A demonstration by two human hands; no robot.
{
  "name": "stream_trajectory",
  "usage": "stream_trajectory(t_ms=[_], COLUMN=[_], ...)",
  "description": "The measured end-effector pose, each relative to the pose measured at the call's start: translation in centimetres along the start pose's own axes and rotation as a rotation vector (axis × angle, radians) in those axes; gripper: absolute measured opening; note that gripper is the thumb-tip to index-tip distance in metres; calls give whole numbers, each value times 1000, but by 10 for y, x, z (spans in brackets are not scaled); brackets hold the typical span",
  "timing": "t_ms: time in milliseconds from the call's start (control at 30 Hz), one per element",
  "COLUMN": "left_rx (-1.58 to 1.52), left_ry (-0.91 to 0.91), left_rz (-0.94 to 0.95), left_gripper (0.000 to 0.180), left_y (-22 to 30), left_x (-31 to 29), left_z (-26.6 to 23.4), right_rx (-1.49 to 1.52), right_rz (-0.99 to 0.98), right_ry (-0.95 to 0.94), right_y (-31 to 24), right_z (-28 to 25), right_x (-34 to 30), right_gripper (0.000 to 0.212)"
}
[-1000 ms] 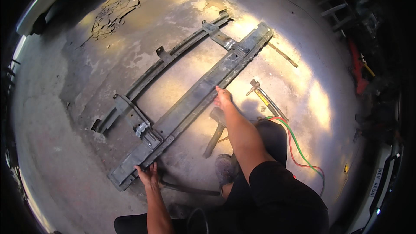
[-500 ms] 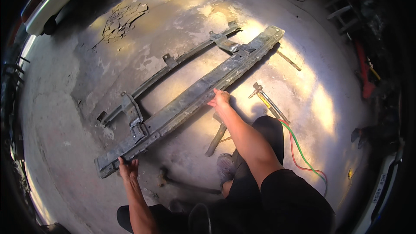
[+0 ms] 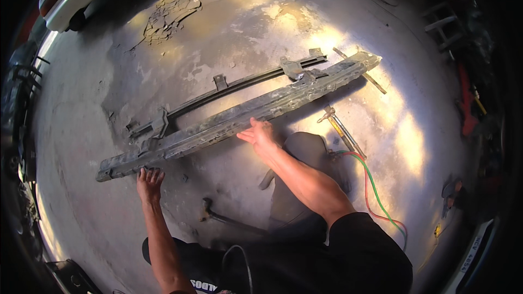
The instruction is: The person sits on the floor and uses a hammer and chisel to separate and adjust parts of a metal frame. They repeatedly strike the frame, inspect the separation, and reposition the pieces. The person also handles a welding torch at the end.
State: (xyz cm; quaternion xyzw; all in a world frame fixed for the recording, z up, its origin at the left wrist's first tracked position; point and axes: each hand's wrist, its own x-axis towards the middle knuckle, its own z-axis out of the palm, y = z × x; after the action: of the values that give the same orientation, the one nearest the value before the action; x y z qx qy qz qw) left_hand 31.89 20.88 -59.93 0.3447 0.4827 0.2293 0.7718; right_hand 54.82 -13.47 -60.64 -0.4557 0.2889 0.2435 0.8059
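Note:
A long grey, worn metal beam [image 3: 218, 123] slants across the floor, joined by brackets to a thinner rail [image 3: 201, 98] on its far side. A shadow falls below the near edge of its right half. My left hand [image 3: 149, 185] has its fingers curled against the near edge, close to the beam's left end. Around the middle of that edge is my right hand [image 3: 260, 139], its thumb up against the metal and its fingers pointing left along the underside. How far those fingers reach under the beam is hidden.
A gas torch [image 3: 340, 129] with red and green hoses [image 3: 376, 185] lies right of my knee. Below the beam is a hammer [image 3: 226, 219]. A thin metal strip [image 3: 375, 83] lies under the beam's right end. Part of a vehicle [image 3: 68, 8] shows at upper left.
The beam has turned clockwise, its left end swinging away from me and its right end nearer. My left hand has moved forward with it. My right hand has moved left along the edge.

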Motion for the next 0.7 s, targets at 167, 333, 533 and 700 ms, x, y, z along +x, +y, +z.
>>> stream_trajectory(t_ms=[167,333,533,700], left_rx=[-122,-52,4,-43], left_ry=[-183,-168,-106,-96], left_rz=[59,64,99,107], left_gripper=[61,34,27,30], left_y=[-40,-41,-30,-31], left_x=[28,49,16,8], left_z=[12,25,51,56], right_rx=[67,87,59,33], right_rz=[-102,-173,-194,-188], right_ry=[-59,-119,-169,-191], right_y=[-2,-11,-19,-26], right_z=[15,9,3,0], right_x=[-9,-1,6,0], right_gripper=[38,27,25,21])
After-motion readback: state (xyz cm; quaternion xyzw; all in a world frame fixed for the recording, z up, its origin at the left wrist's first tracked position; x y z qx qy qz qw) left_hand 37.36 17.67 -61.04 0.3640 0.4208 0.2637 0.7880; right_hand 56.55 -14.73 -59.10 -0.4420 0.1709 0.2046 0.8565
